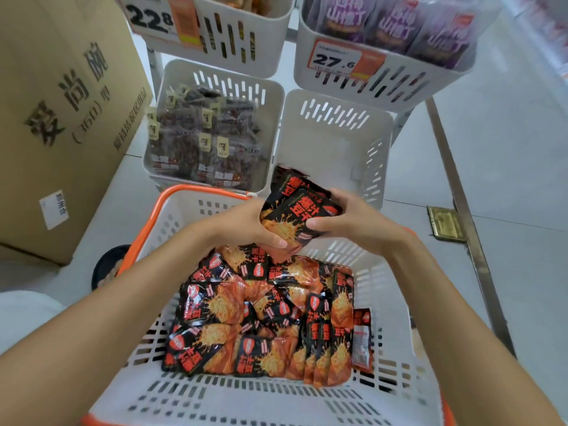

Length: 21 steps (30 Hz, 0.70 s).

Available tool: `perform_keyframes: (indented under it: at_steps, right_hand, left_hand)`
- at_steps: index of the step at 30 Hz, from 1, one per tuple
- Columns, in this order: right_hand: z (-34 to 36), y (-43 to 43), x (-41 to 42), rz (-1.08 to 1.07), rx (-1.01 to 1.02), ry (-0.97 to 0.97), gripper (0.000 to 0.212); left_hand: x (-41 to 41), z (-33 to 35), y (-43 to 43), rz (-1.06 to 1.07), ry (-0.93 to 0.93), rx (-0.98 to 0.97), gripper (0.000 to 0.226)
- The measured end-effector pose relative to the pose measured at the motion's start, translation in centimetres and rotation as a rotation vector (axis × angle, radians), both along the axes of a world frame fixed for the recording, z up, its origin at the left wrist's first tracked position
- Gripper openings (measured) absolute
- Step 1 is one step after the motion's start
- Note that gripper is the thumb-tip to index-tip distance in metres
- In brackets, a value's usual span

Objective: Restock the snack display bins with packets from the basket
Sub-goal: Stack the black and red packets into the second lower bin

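Head view: a packet stack is gripped by left hand and right hand; basket heaped, white bin nearly bare.

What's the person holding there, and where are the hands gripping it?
A small stack of black-and-orange snack packets: the left hand grips its left side, the right hand its right side.

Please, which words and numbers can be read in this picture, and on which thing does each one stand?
"22" with a small "8": left price tag, on the upper left bin.
"27.6": right price tag, on the upper right bin.
"爱尚碗": side of the cardboard box.
"爆汁豆干": the held packets.
Too blurred to read: the purple packets, the white label on the box, the dark packets.
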State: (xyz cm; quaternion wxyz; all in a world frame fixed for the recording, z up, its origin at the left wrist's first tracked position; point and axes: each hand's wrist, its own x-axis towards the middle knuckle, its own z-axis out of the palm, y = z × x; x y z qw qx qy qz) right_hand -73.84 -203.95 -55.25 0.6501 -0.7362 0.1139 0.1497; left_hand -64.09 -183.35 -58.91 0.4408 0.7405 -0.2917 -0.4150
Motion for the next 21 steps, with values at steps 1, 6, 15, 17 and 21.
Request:
perform_keyframes:
  at_steps: [1, 6, 15, 17, 21]
  right_hand:
    - [0.5, -0.7, 0.7, -0.031, -0.057, -0.039, 0.039]
    - [0.3, -3.9, 4.6, -0.332, -0.283, -0.330, 0.019]
    - [-9.7, -6.8, 13.1, -0.236, -0.695, -0.389, 0.023]
    - [-11.1, -6.9, 14.3, -0.012, -0.628, -0.252, 0.024]
    - [-11.9, -7.3, 15.6, 0.077, -0.525, -0.182, 0.037]
  left_hand:
    - [0.8, 0.3, -1.0, 0.013, -0.044, -0.023, 0.060]
    - [5.1, 0.1, -4.4, 0.100, -0.281, -0.036, 0.090]
    - [8.7, -3.6, -5.1, -0.007, -0.198, 0.156, 0.124]
    - [9.3, -4.1, -5.2, -0.033, -0.162, 0.163, 0.129]
    - [9.4, -4.3, -5.2, -0.017, -0.130, 0.183, 0.127]
